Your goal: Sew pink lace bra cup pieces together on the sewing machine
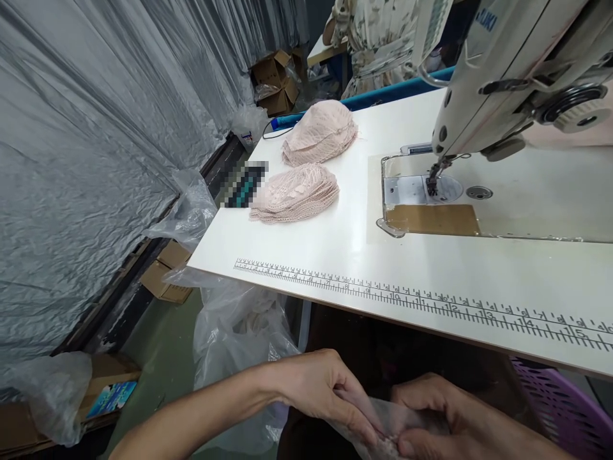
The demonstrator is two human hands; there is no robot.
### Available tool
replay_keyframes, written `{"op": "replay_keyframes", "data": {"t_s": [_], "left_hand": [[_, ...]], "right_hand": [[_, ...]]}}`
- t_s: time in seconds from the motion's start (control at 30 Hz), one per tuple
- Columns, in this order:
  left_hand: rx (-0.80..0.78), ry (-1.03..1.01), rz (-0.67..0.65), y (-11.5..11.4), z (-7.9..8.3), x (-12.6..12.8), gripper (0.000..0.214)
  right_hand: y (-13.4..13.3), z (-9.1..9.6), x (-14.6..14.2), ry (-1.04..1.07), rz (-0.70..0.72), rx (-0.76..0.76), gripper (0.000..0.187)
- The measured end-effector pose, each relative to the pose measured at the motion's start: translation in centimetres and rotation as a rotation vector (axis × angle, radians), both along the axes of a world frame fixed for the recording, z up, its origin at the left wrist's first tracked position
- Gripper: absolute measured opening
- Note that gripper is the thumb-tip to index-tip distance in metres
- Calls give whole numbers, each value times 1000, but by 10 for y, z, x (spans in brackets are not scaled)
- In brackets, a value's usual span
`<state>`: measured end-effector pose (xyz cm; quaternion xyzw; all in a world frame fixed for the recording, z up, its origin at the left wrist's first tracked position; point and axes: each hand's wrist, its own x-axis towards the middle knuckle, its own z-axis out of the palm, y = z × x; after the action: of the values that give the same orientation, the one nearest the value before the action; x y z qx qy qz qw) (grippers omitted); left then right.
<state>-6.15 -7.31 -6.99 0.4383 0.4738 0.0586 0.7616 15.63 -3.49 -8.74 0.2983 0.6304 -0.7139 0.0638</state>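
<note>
My left hand (330, 396) is closed at the bottom of the view, below the table's front edge. It pinches a translucent plastic bag (387, 414). My right hand (438, 415) is closed on the same plastic just to the right, the fingertips of both hands nearly meeting. Something pale shows at the fingertips, too small to make out. Two stacks of pale pink lace cups lie on the white table: a front stack (297, 195) with layered edges and a back stack (322, 133).
A sewing machine (498, 83) stands at the right of the table (335, 246), which has a printed ruler along its front edge. A purple basket (560, 409) is below right. Plastic bags (239, 338) and cardboard boxes (167, 271) sit on the floor at left, near a silvery curtain (86, 128).
</note>
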Motion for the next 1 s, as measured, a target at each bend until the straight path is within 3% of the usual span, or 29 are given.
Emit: {"op": "replay_keyframes", "data": {"t_s": [0.17, 0.3, 0.43, 0.6, 0.7, 0.9, 1.0], "left_hand": [[66, 77, -122, 3, 7, -8, 20], [50, 43, -95, 2, 3, -11, 20], [72, 0, -51, -3, -4, -11, 38], [166, 90, -134, -5, -7, -12, 23], [146, 46, -166, -4, -7, -14, 22], [82, -8, -90, -4, -7, -11, 55], [125, 18, -55, -3, -8, -4, 49]], "right_hand": [[-1, -3, 6, -38, -8, 14, 28], [3, -9, 11, -6, 19, -42, 37], [5, -15, 10, 42, 7, -87, 39], [7, -22, 13, 25, 6, -54, 40], [8, -25, 13, 35, 13, -44, 43], [9, -16, 6, 6, 4, -61, 43], [11, -14, 7, 7, -5, -79, 42]]}}
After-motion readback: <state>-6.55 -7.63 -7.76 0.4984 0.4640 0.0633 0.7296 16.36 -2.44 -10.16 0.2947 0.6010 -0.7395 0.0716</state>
